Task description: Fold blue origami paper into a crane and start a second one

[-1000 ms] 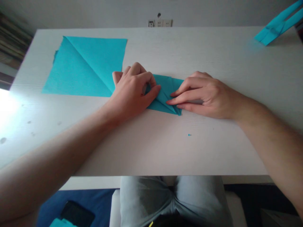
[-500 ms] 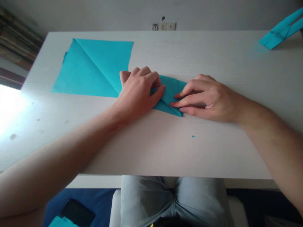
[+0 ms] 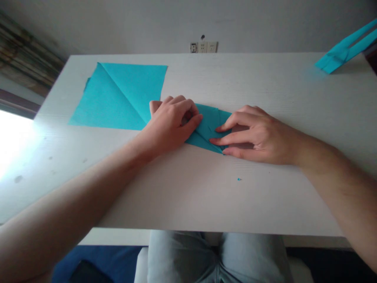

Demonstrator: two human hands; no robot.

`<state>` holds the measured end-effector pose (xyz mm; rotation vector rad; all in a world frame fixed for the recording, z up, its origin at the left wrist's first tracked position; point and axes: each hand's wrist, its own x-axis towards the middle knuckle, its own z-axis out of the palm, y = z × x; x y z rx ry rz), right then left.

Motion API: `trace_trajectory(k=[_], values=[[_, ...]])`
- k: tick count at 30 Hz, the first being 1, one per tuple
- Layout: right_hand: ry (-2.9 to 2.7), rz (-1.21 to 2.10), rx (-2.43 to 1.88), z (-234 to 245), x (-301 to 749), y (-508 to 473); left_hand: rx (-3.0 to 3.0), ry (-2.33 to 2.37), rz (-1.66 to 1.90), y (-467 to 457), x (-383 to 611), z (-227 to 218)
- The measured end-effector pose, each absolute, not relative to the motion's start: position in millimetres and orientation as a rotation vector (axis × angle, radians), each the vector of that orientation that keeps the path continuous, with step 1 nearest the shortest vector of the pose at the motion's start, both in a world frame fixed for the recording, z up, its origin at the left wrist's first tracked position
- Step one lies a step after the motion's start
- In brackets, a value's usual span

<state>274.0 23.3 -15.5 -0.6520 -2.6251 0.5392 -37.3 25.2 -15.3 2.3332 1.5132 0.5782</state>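
Several folds are already made in the turquoise folded paper (image 3: 207,118) on the tabletop (image 3: 182,192); it is touched by the right hand (image 3: 257,135), fingers (image 3: 232,138) apart; whether anything is clamped by the left hand (image 3: 176,122) cannot be told; the flat sheet (image 3: 132,84) is only creased.

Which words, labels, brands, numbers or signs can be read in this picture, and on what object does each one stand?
There is no readable text.
Folded turquoise paper: no lettering on the visible part.
Diagonally creased turquoise sheet: none visible.
Turquoise paper shape, upper right: none visible.
Wall sockets: any marking is too small and blurred to read.
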Motion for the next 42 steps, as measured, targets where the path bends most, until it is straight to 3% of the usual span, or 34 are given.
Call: trace_trajectory(k=[14, 27, 34, 42], values=[[-2.638, 0.421, -0.590, -19, 273, 22, 2.323, 1.529, 0.565, 26, -38, -16], [-2.656, 0.539, -0.712, -9, 270, 20, 2.336, 1.550, 0.582, 22, -33, -16], [-2.707, 0.363, -0.586, -12, 273, 22, 2.344, 1.597, 0.479, 20, -28, -12], [-2.709, 0.382, -0.595, -10, 273, 22, 2.352, 1.619, 0.485, 19, -27, -13]])
